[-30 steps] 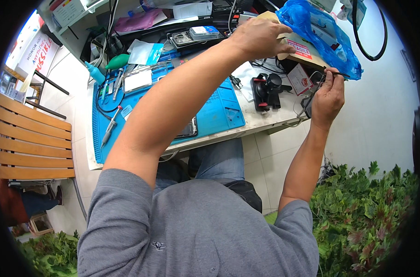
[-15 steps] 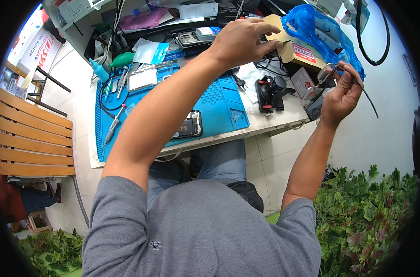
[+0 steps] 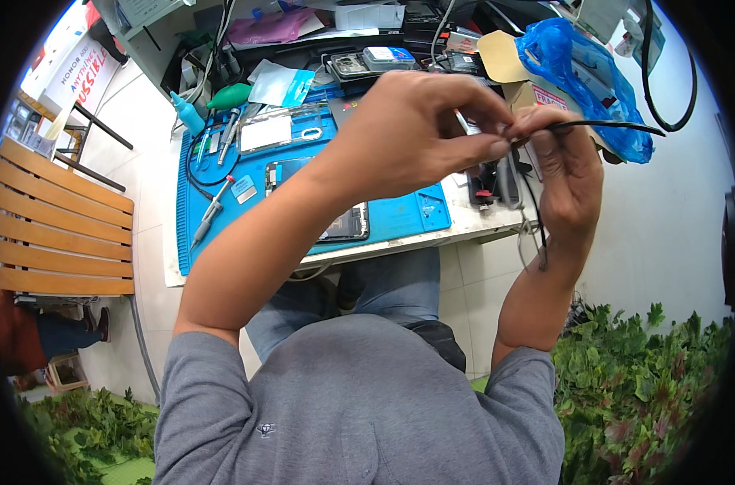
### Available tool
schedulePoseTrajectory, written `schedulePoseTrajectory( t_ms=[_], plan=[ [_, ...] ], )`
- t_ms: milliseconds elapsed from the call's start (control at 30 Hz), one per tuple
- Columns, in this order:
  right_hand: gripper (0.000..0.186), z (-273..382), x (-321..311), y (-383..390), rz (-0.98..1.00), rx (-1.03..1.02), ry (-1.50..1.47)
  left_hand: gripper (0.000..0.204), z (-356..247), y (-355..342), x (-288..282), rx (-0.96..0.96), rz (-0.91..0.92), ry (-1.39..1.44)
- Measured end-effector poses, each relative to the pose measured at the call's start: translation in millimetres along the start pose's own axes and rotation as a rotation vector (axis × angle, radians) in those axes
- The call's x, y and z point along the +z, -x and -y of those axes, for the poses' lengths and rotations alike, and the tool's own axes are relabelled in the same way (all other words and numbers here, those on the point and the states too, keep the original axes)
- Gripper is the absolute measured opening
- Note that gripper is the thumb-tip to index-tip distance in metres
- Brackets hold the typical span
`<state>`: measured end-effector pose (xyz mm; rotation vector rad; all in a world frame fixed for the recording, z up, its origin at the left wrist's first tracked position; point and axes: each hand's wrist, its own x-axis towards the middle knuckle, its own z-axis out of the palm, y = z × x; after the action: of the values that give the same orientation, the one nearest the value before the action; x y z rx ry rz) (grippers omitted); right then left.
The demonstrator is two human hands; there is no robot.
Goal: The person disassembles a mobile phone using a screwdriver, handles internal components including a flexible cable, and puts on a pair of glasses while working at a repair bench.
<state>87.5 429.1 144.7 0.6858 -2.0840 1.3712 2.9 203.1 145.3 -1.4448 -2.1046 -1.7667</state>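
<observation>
In front of the bench's right side, my right hand [image 3: 569, 166] grips a pair of eyeglasses [image 3: 618, 124]. One dark temple arm sticks out to the right past my fingers, and the lenses hang below, slightly blurred. My left hand [image 3: 424, 133] has come up against it, with thumb and forefinger closing on the glasses near the right fingertips; the exact contact point is partly hidden. Beneath my left forearm, an opened phone [image 3: 353, 225] with bare insides lies on the blue repair mat [image 3: 395, 214], partly covered from sight.
A screwdriver [image 3: 210, 217], a green blower bulb [image 3: 229, 97] and a light-blue bottle [image 3: 187, 113] occupy the mat's left side. At the back right are a blue plastic bag [image 3: 581, 73] and an open cardboard box [image 3: 537, 93]. A black clamp stand [image 3: 482, 182] sits behind my hands.
My left hand has moved right and down to meet the glasses. My right hand has shifted left, turning the glasses so a temple arm points right. The view has shifted slightly.
</observation>
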Motion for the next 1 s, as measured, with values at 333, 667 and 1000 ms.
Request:
schedulePoseTrajectory(
  t_ms=[333,667,1000],
  plan=[
    [0.014,18.6,63.8,-3.3,0.449,0.063,-0.056,0.033,0.2,108.1,-18.8,-0.527,-0.06,0.642],
    [0.032,78.7,58.2,22.5,0.563,0.016,0.121,0.025,-23.9,207.2,-47.7,-0.122,-0.322,0.212],
    [0.034,83.9,75.0,46.2,0.062,-0.327,0.128,0.025,-57.5,209.7,-46.5,0.002,-0.441,0.359]
  ],
)
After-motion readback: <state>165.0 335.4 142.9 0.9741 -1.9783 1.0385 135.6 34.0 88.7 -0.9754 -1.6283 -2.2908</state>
